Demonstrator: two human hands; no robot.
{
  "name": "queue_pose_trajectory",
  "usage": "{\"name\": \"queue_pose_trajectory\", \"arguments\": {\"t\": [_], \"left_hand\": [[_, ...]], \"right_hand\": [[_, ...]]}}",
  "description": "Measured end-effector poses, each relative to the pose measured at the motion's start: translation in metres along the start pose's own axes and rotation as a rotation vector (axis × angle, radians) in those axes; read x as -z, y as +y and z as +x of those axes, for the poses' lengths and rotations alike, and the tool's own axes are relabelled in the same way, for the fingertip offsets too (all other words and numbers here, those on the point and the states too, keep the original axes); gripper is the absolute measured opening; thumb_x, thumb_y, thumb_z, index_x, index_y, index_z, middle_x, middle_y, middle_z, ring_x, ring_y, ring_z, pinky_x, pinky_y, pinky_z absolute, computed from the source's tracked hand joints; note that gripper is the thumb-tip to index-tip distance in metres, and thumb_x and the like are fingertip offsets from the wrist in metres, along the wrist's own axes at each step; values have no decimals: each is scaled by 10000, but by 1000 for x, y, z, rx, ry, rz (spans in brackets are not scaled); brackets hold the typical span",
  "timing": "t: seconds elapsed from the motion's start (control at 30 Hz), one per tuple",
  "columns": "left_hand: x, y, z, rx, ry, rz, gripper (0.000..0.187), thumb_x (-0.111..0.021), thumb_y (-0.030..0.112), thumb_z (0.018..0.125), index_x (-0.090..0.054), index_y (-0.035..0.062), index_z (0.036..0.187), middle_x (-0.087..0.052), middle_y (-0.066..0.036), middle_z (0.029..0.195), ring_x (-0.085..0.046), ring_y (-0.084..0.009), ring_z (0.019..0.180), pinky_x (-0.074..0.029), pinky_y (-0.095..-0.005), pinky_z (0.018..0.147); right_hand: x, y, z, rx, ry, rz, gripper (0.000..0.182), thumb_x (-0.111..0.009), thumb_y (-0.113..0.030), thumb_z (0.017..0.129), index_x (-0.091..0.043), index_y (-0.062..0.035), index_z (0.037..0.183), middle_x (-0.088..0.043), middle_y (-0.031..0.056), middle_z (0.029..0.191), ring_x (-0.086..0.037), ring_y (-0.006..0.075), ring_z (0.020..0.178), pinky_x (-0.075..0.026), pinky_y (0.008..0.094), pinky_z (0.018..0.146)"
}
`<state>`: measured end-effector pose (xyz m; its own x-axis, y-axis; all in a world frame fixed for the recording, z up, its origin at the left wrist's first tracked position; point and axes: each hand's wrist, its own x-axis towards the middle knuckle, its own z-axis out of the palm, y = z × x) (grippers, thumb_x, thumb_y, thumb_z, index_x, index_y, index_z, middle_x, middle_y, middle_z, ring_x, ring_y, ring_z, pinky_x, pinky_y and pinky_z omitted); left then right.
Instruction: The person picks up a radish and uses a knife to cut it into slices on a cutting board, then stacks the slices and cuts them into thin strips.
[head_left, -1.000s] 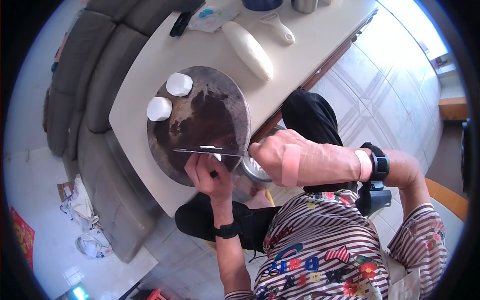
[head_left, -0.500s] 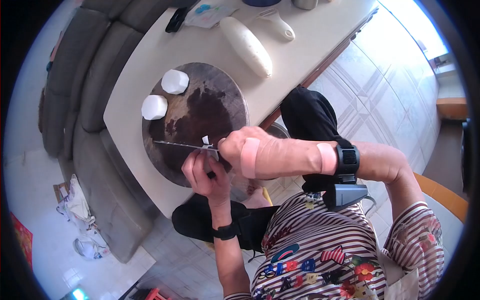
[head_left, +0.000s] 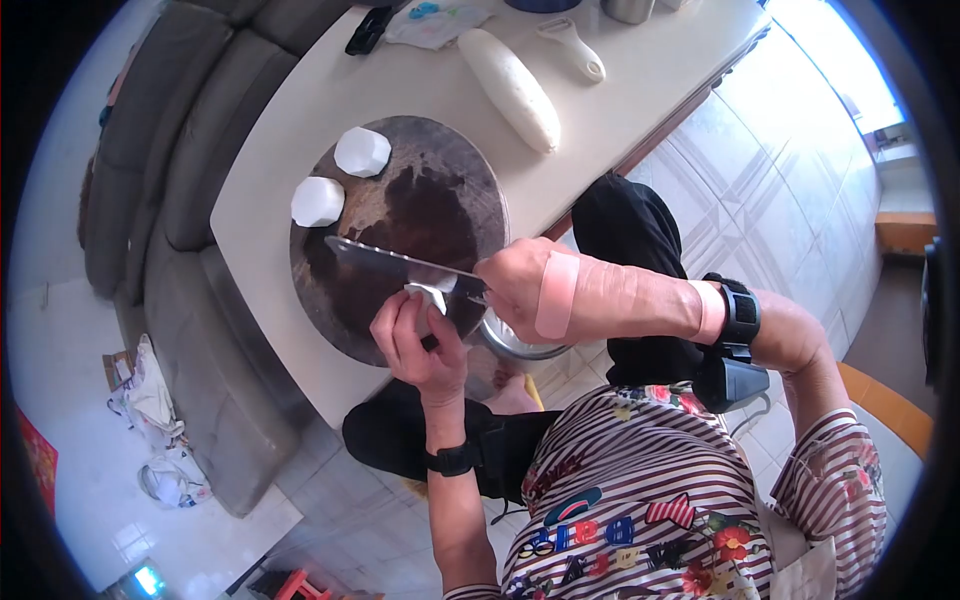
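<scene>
Nearest, the left hand (head_left: 418, 350) is clamped on a small white piece (head_left: 427, 295), its underside hidden by the fingers, over the lower part of the round board (head_left: 430, 205). The right hand (head_left: 520, 290) is closed round the knife (head_left: 395, 264), handle concealed in the fist, blade beside the piece. A metal bowl (head_left: 518, 346) is partly masked by the right forearm. Farther off, two white chunks (head_left: 318, 202) rest on the board; beyond lie a long white vegetable (head_left: 510, 90) and a peeler (head_left: 575, 52). A blue vessel (head_left: 543, 4) is cut off by the frame.
</scene>
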<state>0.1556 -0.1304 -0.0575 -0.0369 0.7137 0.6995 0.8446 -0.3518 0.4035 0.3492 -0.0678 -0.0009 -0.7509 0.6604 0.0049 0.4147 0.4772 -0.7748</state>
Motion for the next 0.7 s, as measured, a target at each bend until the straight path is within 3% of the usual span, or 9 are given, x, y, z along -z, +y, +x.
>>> {"name": "queue_pose_trajectory", "arguments": {"t": [0.03,0.1,0.2,0.33,0.4,0.53,0.63,0.7], "left_hand": [[0,1,0,-2,-5,-1,172,-605,41,875,-622,-26,1033,-598,-163,1066,-607,-313,947,-505,-396,835],[0,1,1,-1,-6,4,167,-603,55,885,-620,-27,1030,-599,-164,1066,-607,-313,950,-500,-397,840],[1,0,1,-18,-13,15,175,-607,27,858,-611,-32,1024,-584,-164,1044,-599,-325,932,-511,-401,797],[2,2,2,-7,-23,23,174,-603,39,865,-611,-34,1024,-583,-166,1046,-600,-325,932,-512,-401,797],[1,1,2,-8,-19,24,175,-599,51,874,-612,-36,1025,-583,-168,1048,-600,-324,934,-511,-399,798],[3,3,4,-7,-38,16,174,-595,56,880,-611,-42,1023,-583,-171,1050,-601,-323,934,-511,-396,796],[1,5,3,21,-25,7,169,-588,79,914,-616,-37,1034,-608,-174,1045,-607,-318,947,-498,-396,823],[2,5,3,11,-20,-5,168,-593,72,908,-614,-40,1031,-608,-177,1044,-606,-322,948,-498,-399,820]], "right_hand": [[-3,1,-2,-3,3,3,134,-587,-70,831,-591,61,805,-611,224,683,-644,389,698,-528,415,612],[-12,7,-5,271,64,-600,97,-677,-117,711,-645,-123,619,-532,18,557,-566,176,531,-488,286,496],[-13,12,-6,196,66,-362,103,-682,-119,705,-637,-105,613,-522,17,559,-566,180,528,-489,288,499],[-4,3,-9,317,130,-573,110,-675,-111,703,-627,-91,606,-507,45,564,-564,182,529,-493,294,507],[8,-10,-6,4,25,-86,109,-670,-102,706,-620,-87,611,-501,43,575,-555,169,534,-487,291,505],[1,4,-2,110,-29,-120,110,-671,-113,708,-624,-71,618,-556,79,604,-598,200,565,-506,308,526],[22,-13,5,146,-189,-252,89,-690,-130,719,-675,-43,721,-661,113,713,-683,253,695,-551,337,599],[35,-37,19,-225,-463,-239,172,-711,-129,722,-709,-28,862,-711,133,848,-704,298,853,-575,360,705]]}}
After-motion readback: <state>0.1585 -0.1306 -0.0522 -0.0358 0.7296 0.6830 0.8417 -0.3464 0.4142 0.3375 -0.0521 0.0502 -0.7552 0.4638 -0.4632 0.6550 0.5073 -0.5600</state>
